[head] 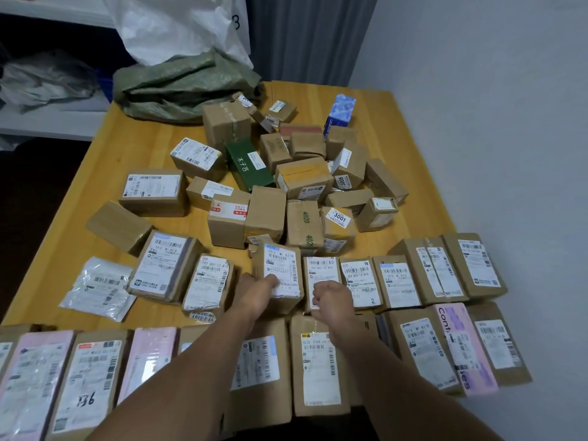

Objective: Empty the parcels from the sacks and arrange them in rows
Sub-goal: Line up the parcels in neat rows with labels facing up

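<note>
Left hand (261,289): fingers curled round the near left corner of a small labelled carton (281,275), clamped on it.
Right hand (332,297): knuckles up, fingers curled over the near end of the neighbouring carton (323,272). We read this as a grip, though the fingertips are hidden.

Location: both cartons sit at the left end of the second row (394,281), just beyond the near row (95,377) on the wooden table (133,144). An unsorted heap (286,186) lies behind them. A green woven sack (184,87) and a white sack (178,27) are at the far edge.

Handling, as we judge it: taped corrugated card, stiff, and light enough for one hand. The card faces look dry and not slippery, while the glossy labels offer less purchase. Contents are unknown, so we treat them as fragile. We take hold across the short sides, thumb on top, and slide rather than lift.

Plastic mailer (98,288), left of the row: soft, slick and floppy. We would take it flat by two edges.
</note>
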Tool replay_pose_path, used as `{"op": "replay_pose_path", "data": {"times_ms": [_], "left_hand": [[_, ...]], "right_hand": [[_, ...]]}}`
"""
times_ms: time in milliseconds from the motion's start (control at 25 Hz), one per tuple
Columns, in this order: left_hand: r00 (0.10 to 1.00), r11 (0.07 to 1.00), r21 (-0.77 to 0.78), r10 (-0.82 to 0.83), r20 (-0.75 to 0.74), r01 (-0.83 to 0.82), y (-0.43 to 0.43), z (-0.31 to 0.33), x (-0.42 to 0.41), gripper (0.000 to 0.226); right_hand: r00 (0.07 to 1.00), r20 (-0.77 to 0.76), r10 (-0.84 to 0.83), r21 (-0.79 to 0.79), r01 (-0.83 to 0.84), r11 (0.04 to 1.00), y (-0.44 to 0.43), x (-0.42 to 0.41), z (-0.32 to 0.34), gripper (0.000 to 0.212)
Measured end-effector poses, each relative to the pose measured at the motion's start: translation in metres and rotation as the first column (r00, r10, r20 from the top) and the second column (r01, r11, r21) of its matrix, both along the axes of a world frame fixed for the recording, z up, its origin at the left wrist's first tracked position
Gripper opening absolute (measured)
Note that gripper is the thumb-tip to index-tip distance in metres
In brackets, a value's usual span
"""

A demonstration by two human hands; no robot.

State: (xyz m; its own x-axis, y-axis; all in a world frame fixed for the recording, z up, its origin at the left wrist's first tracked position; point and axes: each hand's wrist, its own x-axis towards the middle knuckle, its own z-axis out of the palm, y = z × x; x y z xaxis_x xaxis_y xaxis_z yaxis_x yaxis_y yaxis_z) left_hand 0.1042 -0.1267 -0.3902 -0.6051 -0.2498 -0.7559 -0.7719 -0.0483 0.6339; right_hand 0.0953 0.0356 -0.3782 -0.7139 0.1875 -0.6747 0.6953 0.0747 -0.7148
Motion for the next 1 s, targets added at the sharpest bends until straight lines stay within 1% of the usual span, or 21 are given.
{"op": "replay_pose_path", "data": {"times_ms": [80,160,240,360,480,640,760,1000], "left_hand": [[1.0,1.0,-0.017,-0.025,0.006,0.025,0.004,-0.008,-0.008,0.065],[0.998,0.998,-0.023,-0.059,0.013,0.06,0.009,-0.014,-0.011,0.056],[0.991,0.988,-0.086,-0.128,0.039,0.131,0.014,-0.023,-0.014,0.043],[0.975,0.957,-0.188,-0.211,0.076,0.222,0.02,-0.033,-0.016,0.039],[0.978,0.947,-0.244,-0.197,0.07,0.208,0.024,-0.039,-0.018,0.041],[0.969,0.925,-0.289,-0.228,0.095,0.246,0.03,-0.04,-0.016,0.044],[0.973,0.932,-0.282,-0.209,0.098,0.228,0.035,-0.038,-0.017,0.049],[0.987,0.958,-0.248,-0.12,0.107,0.144,0.029,-0.03,-0.023,0.055]], "right_hand": [[0.999,0.004,0.035,-0.001,-0.035,0.999,0.006,-0.005,-0.006,0.017],[0.997,0.017,0.077,0.008,-0.078,0.997,0.008,-0.009,-0.01,0.02],[0.991,0.031,0.128,0.035,-0.129,0.991,0.009,-0.011,-0.016,0.025],[0.979,0.04,0.202,0.079,-0.205,0.976,0.011,-0.012,-0.022,0.026],[0.964,0.033,0.264,0.134,-0.266,0.955,0.018,-0.014,-0.025,0.031],[0.947,0.037,0.318,0.161,-0.32,0.934,0.026,-0.017,-0.03,0.034],[0.938,0.028,0.345,0.168,-0.344,0.924,0.029,-0.019,-0.032,0.034],[0.934,0.01,0.357,0.167,-0.354,0.92,0.023,-0.026,-0.029,0.027]]}}
